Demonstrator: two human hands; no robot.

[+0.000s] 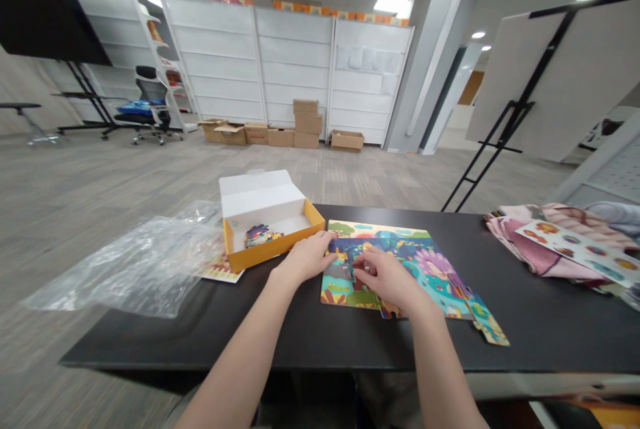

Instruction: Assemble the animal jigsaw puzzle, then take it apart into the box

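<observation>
A colourful jigsaw puzzle [435, 269] lies partly joined on the black table. My left hand [307, 255] rests at its upper left edge, fingers apart and pointing right. Over the left part of the puzzle, my right hand [385, 275] has its thumb and fingers pinched together above a dark section; whatever they hold is too small to make out. One puzzle piece [490, 323] sticks out at the lower right corner. Left of the puzzle stands an open yellow box [275, 250] with loose pieces [263, 235] inside.
Crumpled clear plastic [150, 262] covers the table's left side, partly over a printed sheet [223, 267]. Pink cloth [540, 249] and a sticker sheet [580, 249] lie at the right. The black table's front edge [300, 365] runs below my forearms.
</observation>
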